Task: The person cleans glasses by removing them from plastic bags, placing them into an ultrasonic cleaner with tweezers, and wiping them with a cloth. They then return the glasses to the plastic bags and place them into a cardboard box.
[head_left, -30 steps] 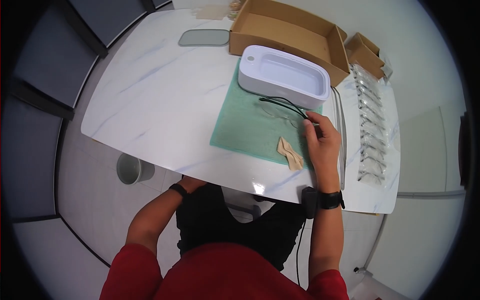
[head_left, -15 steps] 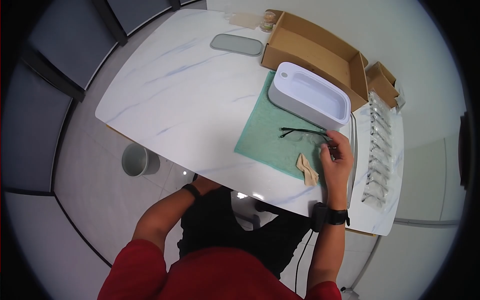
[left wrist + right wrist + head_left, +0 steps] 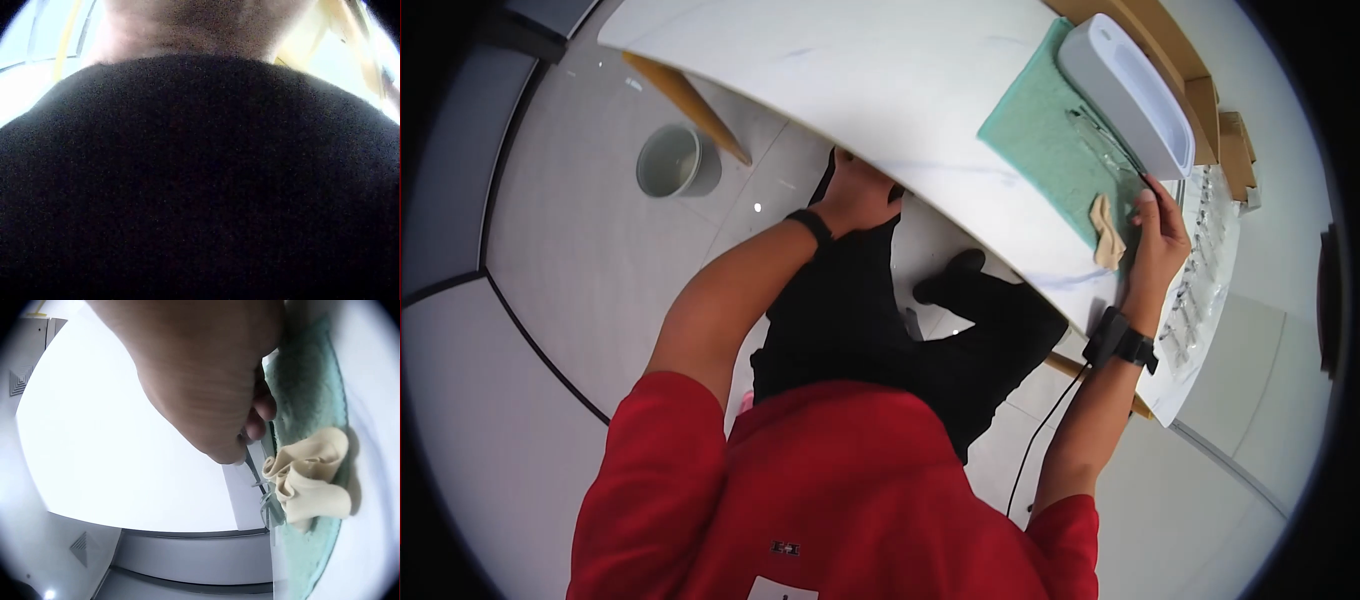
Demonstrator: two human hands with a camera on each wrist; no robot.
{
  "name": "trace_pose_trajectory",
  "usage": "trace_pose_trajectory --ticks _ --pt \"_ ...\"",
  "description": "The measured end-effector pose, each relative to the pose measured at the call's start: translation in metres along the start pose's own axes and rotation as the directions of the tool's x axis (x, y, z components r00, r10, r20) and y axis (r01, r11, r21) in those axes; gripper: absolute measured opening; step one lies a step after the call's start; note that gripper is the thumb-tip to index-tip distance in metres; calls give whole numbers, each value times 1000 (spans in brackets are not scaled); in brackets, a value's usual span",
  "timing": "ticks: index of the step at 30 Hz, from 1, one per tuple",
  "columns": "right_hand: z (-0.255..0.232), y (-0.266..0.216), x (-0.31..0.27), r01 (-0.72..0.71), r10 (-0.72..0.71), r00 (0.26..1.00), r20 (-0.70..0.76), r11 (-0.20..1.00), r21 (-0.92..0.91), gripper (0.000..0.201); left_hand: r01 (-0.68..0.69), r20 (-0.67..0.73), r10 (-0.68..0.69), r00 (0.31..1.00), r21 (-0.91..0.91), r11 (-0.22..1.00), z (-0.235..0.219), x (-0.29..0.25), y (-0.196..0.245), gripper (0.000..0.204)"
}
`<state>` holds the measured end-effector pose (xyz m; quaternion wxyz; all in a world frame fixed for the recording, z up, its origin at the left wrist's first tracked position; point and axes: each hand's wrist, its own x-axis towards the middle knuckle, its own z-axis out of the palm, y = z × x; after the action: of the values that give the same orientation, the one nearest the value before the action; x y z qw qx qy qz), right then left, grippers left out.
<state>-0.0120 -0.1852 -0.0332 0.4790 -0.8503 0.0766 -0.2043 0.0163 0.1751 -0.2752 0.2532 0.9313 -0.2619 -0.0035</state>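
Observation:
In the head view my right hand pinches one end of a pair of dark-framed glasses between thumb and fingers. The glasses are over the green towel, alongside a white oblong tub with a basin in its top. Just left of this hand a crumpled beige cloth lies on the towel; the right wrist view shows the cloth below the fingers. My left hand rests on the black trousers by the table edge, its fingers partly hidden. Dark fabric fills most of the left wrist view.
Behind the tub stands an open cardboard box, with a smaller box beyond it. Clear-bagged glasses line the table's right side. A grey bin stands on the floor at left. A cable hangs from the right wrist.
The head view has tilted down, so the table sits higher and further right, and more of the left hand shows. The right hand still holds the glasses.

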Motion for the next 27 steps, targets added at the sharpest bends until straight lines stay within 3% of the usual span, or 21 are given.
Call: trace_pose_trajectory --ticks 2,4,6,13,27 --pt "1 2 -1 -7 7 1000 5 1000 6 25 -9 -15 12 1000 156 988 -12 -5 4 66" --pt "1 2 1 -15 15 1000 18 1000 20 25 10 74 -23 997 177 984 -23 -9 7 69" --pt "0 7 2 -35 32 999 32 997 67 25 27 75 -43 996 203 979 -30 -13 10 67" --pt "-21 11 1 -156 143 987 67 952 262 27 15 212 -53 976 179 984 -38 -26 2 66" --pt "-25 -13 -18 -320 276 942 192 912 258 23 -43 406 59 912 -48 998 -61 -53 16 93"
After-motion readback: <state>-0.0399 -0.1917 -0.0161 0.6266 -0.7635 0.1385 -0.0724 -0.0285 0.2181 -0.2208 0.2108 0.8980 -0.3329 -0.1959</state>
